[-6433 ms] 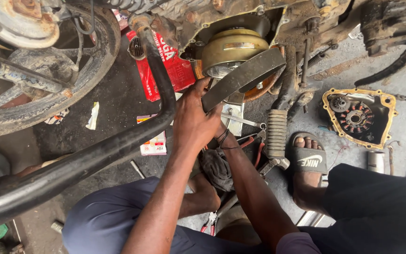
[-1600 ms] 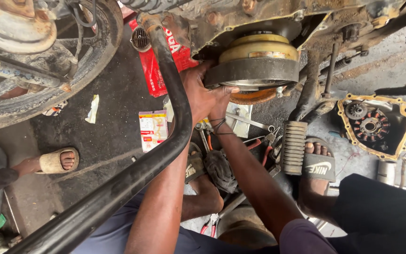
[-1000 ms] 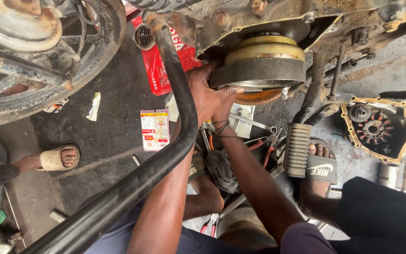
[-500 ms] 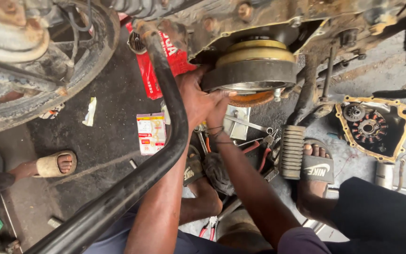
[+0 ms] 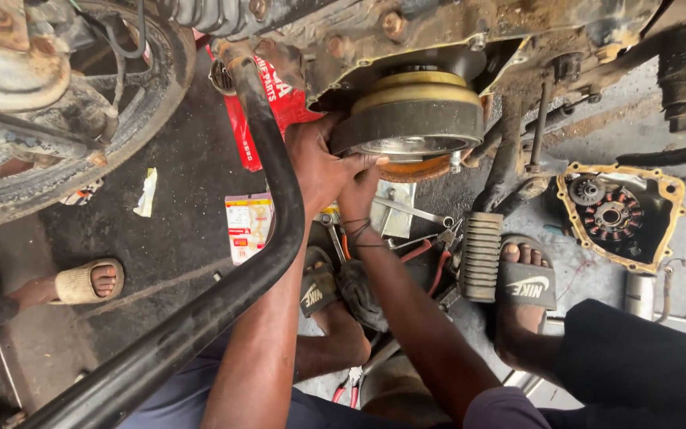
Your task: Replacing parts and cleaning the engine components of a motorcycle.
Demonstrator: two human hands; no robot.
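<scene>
Two hands hold the round drum (image 5: 416, 119) under the engine (image 5: 406, 32). The left hand (image 5: 317, 163) wraps its edge; the right hand (image 5: 359, 184) presses flat below. Next they need a firm, even grip.

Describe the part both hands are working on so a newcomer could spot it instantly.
Under the grimy engine case at top centre hangs a round drum, wrapped by a dark belt. The left hand and right hand press on it. Its brass-coloured top sets it apart.
</scene>
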